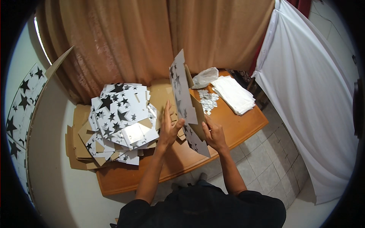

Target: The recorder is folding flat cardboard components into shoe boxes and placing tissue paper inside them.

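Observation:
A flat cardboard box blank, white with black stars on one face and plain brown on the other, stands on edge above the wooden table, between my hands. My right hand grips its brown side near the lower edge, fingers curled and thumb up. My left hand is by the star-printed face, fingers stretched upward and thumb apart, the palm turned to the sheet. Whether the left thumb touches the sheet I cannot tell. To the left lies a heaped pile of star-printed cardboard pieces, with brown sides showing among them.
On the wooden table, small white packets, a clear plastic bag and a stack of white sheets lie at the right. Brown curtains hang behind. A white drape is at right, a star-printed panel at far left.

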The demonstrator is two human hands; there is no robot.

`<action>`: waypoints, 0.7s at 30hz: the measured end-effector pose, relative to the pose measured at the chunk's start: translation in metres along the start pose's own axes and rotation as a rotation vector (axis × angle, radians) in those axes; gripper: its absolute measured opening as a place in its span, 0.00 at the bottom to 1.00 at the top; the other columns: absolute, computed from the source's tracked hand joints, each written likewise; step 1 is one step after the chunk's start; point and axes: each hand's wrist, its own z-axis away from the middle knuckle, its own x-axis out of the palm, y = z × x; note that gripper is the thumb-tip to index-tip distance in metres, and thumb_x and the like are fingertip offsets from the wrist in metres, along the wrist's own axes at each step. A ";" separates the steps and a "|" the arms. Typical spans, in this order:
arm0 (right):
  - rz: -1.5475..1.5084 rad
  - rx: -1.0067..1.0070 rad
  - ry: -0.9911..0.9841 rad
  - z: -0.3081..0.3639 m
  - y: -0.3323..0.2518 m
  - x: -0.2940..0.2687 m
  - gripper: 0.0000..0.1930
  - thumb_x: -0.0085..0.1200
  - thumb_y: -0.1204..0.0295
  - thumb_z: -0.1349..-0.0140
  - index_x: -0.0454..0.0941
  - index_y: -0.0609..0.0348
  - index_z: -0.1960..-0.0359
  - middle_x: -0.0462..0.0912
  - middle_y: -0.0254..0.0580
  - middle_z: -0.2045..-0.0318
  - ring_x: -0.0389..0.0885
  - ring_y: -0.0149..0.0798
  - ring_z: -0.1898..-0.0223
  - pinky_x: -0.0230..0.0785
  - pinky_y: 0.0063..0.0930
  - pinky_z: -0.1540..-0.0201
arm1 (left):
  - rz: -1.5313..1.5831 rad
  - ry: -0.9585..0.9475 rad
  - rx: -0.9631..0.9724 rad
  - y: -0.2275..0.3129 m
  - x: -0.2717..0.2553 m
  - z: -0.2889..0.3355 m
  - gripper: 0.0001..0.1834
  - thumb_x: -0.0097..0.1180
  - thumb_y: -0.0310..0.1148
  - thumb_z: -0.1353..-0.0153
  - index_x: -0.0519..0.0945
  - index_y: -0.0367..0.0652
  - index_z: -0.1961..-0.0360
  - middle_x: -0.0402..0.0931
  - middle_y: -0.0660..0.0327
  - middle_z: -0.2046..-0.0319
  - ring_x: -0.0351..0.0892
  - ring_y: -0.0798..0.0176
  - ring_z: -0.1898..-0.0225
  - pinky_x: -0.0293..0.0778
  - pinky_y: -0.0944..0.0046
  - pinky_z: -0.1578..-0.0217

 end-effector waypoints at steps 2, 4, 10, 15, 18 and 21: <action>0.045 -0.015 0.020 0.011 0.006 -0.022 0.18 0.50 0.73 0.30 0.75 0.63 0.40 0.82 0.58 0.70 0.83 0.55 0.72 0.73 0.44 0.68 | -0.152 -0.026 0.043 0.006 0.030 -0.009 0.64 0.62 0.68 0.47 0.46 0.35 0.24 0.54 0.38 0.30 0.62 0.38 0.32 0.63 0.47 0.34; 0.117 0.093 -0.075 0.021 0.005 -0.052 0.19 0.50 0.76 0.31 0.74 0.65 0.39 0.84 0.59 0.58 0.86 0.53 0.64 0.77 0.37 0.61 | -0.364 0.021 0.095 0.001 0.061 -0.010 0.65 0.70 0.58 0.48 0.44 0.32 0.24 0.55 0.36 0.30 0.60 0.37 0.31 0.60 0.46 0.32; 0.101 0.033 0.083 0.054 0.062 -0.126 0.18 0.49 0.73 0.29 0.74 0.67 0.40 0.84 0.60 0.59 0.85 0.58 0.60 0.75 0.40 0.59 | -0.306 -0.060 -0.002 0.001 0.142 0.015 0.43 0.58 0.34 0.39 0.54 0.28 0.28 0.66 0.33 0.37 0.70 0.36 0.37 0.68 0.49 0.38; 0.039 0.150 0.115 0.073 0.124 -0.197 0.18 0.47 0.72 0.28 0.74 0.66 0.40 0.83 0.63 0.53 0.84 0.61 0.57 0.76 0.43 0.56 | -0.407 -0.149 0.037 -0.013 0.184 0.040 0.34 0.44 0.23 0.38 0.58 0.33 0.28 0.74 0.34 0.43 0.77 0.34 0.44 0.71 0.48 0.41; 0.007 0.215 0.111 0.077 0.148 -0.230 0.18 0.46 0.72 0.28 0.75 0.66 0.40 0.83 0.63 0.56 0.85 0.58 0.60 0.76 0.41 0.58 | -0.425 -0.164 -0.066 -0.017 0.210 0.057 0.34 0.44 0.23 0.39 0.60 0.36 0.29 0.75 0.36 0.44 0.76 0.34 0.43 0.70 0.48 0.41; -0.043 0.264 0.100 0.075 0.174 -0.252 0.18 0.46 0.72 0.28 0.75 0.66 0.40 0.83 0.61 0.63 0.84 0.52 0.67 0.74 0.39 0.62 | -0.447 -0.166 -0.069 -0.009 0.231 0.068 0.33 0.44 0.24 0.38 0.61 0.36 0.29 0.75 0.37 0.44 0.75 0.35 0.42 0.70 0.49 0.40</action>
